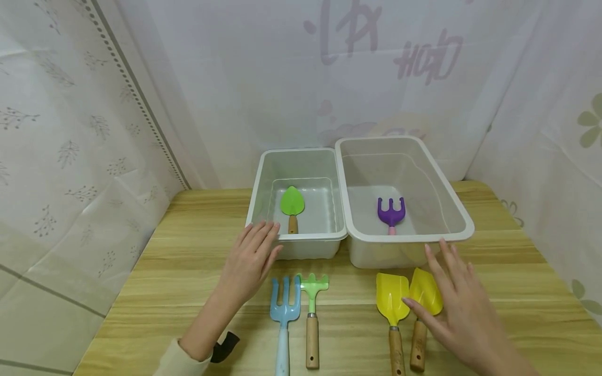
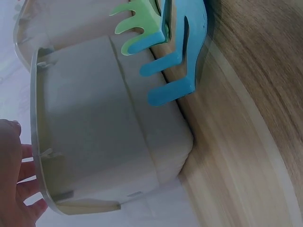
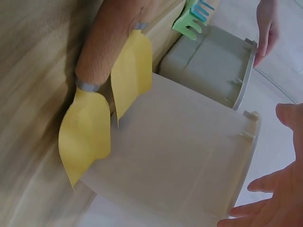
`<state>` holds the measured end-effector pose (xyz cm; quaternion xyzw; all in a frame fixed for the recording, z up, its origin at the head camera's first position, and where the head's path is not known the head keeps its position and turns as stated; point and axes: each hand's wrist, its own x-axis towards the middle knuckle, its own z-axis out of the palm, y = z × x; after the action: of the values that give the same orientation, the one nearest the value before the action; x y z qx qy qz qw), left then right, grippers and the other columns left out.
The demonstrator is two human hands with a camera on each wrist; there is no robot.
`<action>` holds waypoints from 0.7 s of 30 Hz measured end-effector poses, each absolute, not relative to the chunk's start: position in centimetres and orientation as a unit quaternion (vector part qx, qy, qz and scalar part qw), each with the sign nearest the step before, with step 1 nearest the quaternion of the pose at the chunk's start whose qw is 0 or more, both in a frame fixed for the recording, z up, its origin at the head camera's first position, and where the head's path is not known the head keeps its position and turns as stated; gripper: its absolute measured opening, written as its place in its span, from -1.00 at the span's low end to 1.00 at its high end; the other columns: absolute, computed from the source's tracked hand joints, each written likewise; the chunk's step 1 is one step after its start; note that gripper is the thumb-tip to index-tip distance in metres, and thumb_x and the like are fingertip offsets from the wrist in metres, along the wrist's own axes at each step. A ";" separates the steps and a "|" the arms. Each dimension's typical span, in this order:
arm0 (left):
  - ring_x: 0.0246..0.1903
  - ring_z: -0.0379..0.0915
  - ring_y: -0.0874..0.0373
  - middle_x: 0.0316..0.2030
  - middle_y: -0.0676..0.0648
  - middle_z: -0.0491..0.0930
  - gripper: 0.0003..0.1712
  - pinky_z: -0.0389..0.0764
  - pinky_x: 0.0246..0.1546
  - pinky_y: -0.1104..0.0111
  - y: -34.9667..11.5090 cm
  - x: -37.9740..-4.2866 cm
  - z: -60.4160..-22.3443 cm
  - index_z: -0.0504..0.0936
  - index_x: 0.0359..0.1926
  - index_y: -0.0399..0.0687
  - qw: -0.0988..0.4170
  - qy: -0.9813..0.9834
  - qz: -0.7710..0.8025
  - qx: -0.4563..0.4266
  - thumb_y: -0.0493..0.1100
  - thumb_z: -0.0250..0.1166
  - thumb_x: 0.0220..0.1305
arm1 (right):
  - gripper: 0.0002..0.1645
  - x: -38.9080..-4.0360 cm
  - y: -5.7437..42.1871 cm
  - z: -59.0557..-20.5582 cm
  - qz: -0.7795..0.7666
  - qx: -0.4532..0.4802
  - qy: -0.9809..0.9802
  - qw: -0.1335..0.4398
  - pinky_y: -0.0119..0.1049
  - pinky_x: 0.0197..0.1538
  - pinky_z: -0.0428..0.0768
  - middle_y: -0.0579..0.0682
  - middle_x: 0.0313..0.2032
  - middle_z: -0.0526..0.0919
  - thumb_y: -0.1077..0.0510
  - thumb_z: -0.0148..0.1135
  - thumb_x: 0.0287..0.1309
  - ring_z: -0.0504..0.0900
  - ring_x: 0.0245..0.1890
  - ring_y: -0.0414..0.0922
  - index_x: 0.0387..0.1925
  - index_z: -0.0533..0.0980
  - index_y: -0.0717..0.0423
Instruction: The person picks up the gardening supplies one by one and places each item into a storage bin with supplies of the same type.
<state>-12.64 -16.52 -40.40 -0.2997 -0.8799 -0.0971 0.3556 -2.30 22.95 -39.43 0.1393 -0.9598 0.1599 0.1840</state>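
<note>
My left hand point(image 1: 249, 261) is at the front left corner of the smaller white bin point(image 1: 308, 247), its loosely extended fingers at the rim. Inside that bin lies a green hand trowel point(image 1: 292, 200) with a wooden handle. Beside it, the larger white bin point(image 1: 392, 254) contains a purple hand fork point(image 1: 391, 215). My right hand point(image 1: 463, 310) hovers by the larger bin's front right corner with fingers spread, holding nothing. Beneath it are two yellow hand shovels, the left one point(image 1: 392, 297) in full view and the right one point(image 1: 427, 293) just beside the thumb.
A light blue hand fork point(image 1: 285, 312) and a small green rake point(image 1: 312, 285) lie side by side in front of the smaller bin. Both bins stand edge to edge on a wooden table point(image 1: 188, 261). Patterned cloth point(image 1: 226, 94) hangs behind and at the sides.
</note>
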 end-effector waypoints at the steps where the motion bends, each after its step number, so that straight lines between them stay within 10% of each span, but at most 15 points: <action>1: 0.20 0.65 -0.27 0.15 -0.31 0.73 -0.24 0.57 0.32 -0.16 -16.5 -12.6 -40.4 0.64 0.27 -0.34 0.356 -0.880 -0.097 -0.299 0.14 -0.29 0.75 | 0.21 -2.3 22.9 -39.5 0.160 0.138 -0.960 0.183 0.04 0.73 -0.33 0.22 0.71 -0.12 -0.36 0.33 0.31 -0.11 0.71 0.28 0.71 -0.02 0.04; 13: 0.16 0.66 -0.24 0.13 -0.30 0.74 -0.26 0.58 0.31 -0.16 -16.0 -12.7 -40.9 0.63 0.27 -0.33 0.364 -0.877 -0.095 -0.298 0.13 -0.28 0.75 | 0.24 -1.8 22.8 -40.5 0.184 0.132 -0.954 0.199 0.10 0.74 -0.20 0.31 0.63 0.15 -0.28 0.45 0.24 0.14 0.62 0.39 0.69 0.03 0.08; 21: 0.14 0.67 -0.23 0.12 -0.29 0.74 -0.28 0.58 0.30 -0.18 -15.6 -12.9 -41.2 0.63 0.29 -0.33 0.368 -0.875 -0.101 -0.298 0.12 -0.26 0.75 | 0.20 -1.7 22.1 -40.9 0.212 0.112 -0.950 0.197 0.47 0.20 0.54 0.36 0.39 0.51 -0.14 0.62 0.08 0.51 0.31 0.39 0.60 0.22 0.21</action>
<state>-12.94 -15.65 -41.18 -0.2983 -0.8749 -0.1010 0.3679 -1.71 22.05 -40.94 0.1124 -0.9505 0.2122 0.1973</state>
